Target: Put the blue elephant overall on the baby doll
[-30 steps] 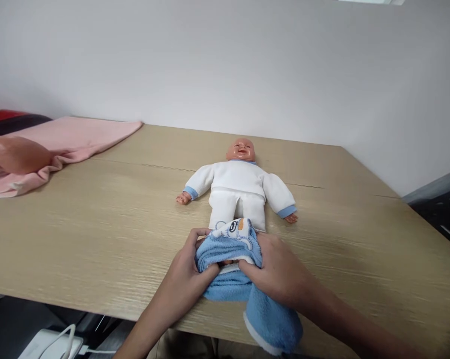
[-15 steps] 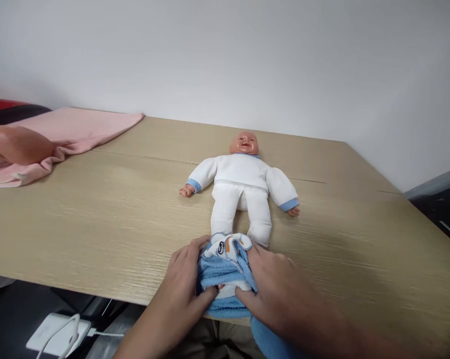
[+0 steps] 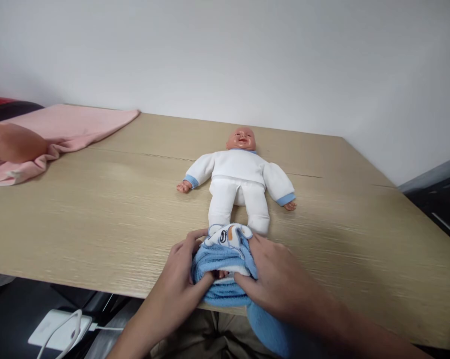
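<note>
A baby doll in a white top and white pants with blue cuffs lies on its back, its legs toward me. At its feet my left hand and my right hand grip a bunched blue fleecy doll garment from either side. An embroidered white animal face with an orange patch shows on its top. Both thumbs are tucked into the opening, where a bit of skin-coloured something shows between them. The doll's feet are hidden by the garment. A blue part of the cloth hangs over the table edge under my right hand.
On the left of the table, a second doll's head rests on a pink cloth. A red and black item lies behind it. Below the front edge is a white power bank with a cable.
The garment has slid slightly up toward the doll's legs, and its opening looks wider between my thumbs. Both hands keep their hold. The view has shifted a little.
</note>
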A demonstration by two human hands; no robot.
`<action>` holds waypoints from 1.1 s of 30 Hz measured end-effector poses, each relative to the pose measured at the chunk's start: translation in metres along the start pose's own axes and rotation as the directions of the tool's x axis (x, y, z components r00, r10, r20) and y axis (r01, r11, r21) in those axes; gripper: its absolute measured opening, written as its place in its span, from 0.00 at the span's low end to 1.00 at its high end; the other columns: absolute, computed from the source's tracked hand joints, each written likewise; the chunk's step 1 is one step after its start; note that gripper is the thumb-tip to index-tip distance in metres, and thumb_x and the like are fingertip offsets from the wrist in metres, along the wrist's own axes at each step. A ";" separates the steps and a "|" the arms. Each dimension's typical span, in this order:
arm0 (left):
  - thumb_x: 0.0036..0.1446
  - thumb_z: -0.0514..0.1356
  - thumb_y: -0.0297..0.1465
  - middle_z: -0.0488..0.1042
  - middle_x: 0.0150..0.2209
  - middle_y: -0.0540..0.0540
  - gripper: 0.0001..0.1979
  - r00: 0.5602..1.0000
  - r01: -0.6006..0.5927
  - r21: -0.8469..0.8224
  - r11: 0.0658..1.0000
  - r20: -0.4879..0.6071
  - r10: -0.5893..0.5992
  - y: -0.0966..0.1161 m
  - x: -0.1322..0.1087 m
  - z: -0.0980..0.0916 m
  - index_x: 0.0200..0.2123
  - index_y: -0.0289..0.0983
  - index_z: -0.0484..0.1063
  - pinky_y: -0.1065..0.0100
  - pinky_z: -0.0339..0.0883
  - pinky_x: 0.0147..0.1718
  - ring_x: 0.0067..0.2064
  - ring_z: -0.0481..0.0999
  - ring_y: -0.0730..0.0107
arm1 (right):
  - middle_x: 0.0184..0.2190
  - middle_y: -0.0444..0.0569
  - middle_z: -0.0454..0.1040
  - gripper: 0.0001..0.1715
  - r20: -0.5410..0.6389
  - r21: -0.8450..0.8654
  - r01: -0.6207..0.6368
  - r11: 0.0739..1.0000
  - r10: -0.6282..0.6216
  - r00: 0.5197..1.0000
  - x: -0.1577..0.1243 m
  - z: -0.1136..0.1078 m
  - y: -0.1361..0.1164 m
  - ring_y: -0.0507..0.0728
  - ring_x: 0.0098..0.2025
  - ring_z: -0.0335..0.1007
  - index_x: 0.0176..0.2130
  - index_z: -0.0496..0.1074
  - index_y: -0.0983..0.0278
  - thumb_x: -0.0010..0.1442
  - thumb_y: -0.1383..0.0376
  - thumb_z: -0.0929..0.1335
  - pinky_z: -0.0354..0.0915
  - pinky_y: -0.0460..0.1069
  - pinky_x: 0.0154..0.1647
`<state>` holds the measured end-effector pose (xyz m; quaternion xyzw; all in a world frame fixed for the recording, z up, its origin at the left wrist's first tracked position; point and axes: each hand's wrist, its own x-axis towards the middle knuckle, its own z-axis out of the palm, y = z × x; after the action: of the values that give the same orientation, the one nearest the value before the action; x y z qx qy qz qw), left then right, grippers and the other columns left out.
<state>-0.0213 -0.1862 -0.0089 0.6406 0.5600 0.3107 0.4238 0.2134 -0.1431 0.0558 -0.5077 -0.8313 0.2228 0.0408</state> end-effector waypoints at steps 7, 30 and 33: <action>0.67 0.63 0.27 0.77 0.56 0.50 0.20 0.990 -0.012 -0.269 0.963 -0.136 -0.026 0.021 0.002 -0.003 0.60 0.45 0.70 0.68 0.70 0.59 0.59 0.77 0.62 | 0.31 0.46 0.81 0.09 -0.096 0.273 -0.002 0.962 0.029 0.995 0.001 -0.013 0.000 0.58 0.31 0.74 0.31 0.70 0.60 0.60 0.63 0.73 0.63 0.51 0.33; 0.72 0.64 0.37 0.77 0.69 0.44 0.30 0.982 0.163 -0.061 0.985 0.107 -0.156 0.014 -0.009 -0.018 0.74 0.51 0.65 0.54 0.73 0.67 0.71 0.74 0.46 | 0.39 0.54 0.84 0.09 0.045 0.254 -0.102 0.962 0.094 0.995 -0.003 -0.009 -0.008 0.63 0.39 0.77 0.38 0.76 0.61 0.64 0.58 0.73 0.67 0.55 0.39; 0.71 0.65 0.41 0.77 0.69 0.43 0.31 0.978 0.177 0.004 0.984 0.113 -0.177 0.005 -0.012 -0.015 0.74 0.50 0.65 0.50 0.69 0.70 0.71 0.74 0.42 | 0.40 0.55 0.85 0.09 0.068 0.086 -0.065 0.994 0.059 0.996 -0.007 -0.005 -0.009 0.64 0.41 0.77 0.38 0.78 0.62 0.68 0.60 0.71 0.65 0.55 0.41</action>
<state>-0.0336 -0.1950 0.0034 0.6033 0.5890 0.2370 0.4826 0.2113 -0.1513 0.0648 -0.5232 -0.8055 0.2768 0.0288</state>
